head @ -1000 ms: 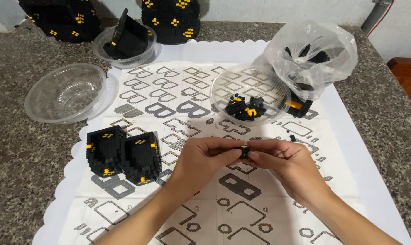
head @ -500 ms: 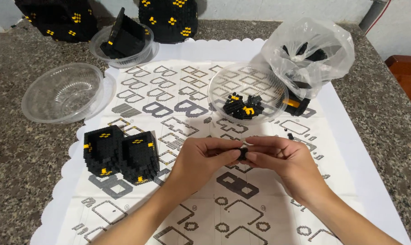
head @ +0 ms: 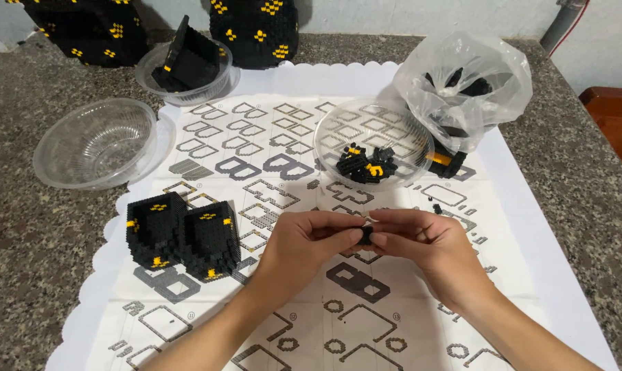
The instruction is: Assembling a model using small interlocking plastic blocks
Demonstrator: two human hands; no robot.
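Over the instruction sheet (head: pixel 366 137) on the stone tabletop, the left hand (head: pixel 304 247) and right hand (head: pixel 428 244) meet near its front edge, hardly moved from a second ago, fingertips still pinching a small black brick piece (head: pixel 366 235) between them; assembly continues.

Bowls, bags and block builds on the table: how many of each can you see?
Clear bowls: 3
Plastic bag: 1
Black-and-yellow builds outside the bowls: 3
Total: 7
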